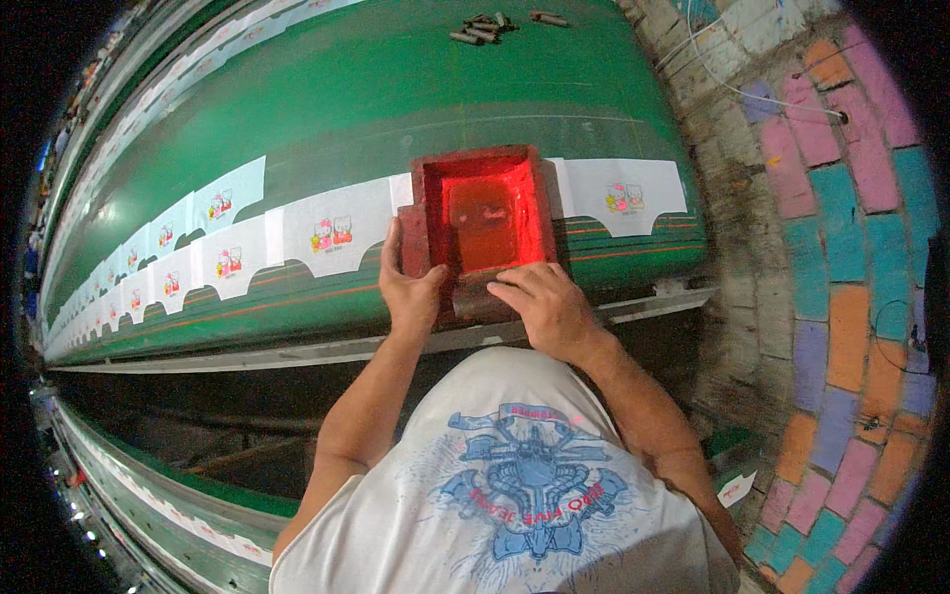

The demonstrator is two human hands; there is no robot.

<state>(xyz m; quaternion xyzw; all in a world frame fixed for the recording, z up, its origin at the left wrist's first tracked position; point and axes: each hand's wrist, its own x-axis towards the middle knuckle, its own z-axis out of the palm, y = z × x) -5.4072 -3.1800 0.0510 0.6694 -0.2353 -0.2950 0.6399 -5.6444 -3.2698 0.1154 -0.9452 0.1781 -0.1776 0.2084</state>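
On the near edge of a long green printing table (416, 89), a red, wood-framed printing screen (483, 220) lies flat over a row of white cut fabric pieces (336, 233), each piece showing a small pink and red cartoon print. At the frame's near left corner, the left hand (408, 282) grips the side rail, thumb lying along the lower edge and fingers wrapped up against the outer side. The right hand (546, 307) rests palm-down on the frame's near rail, fingers spread flat and pressing on the wood rather than curled around it. More printed pieces (623, 196) lie just beyond the frame's right side, and others trail off along the table to the left. Several small dark cylindrical objects (487, 28) lie on the far side of the table, well apart from the screen. Coloured paving bricks (841, 297) cover the floor on the right.
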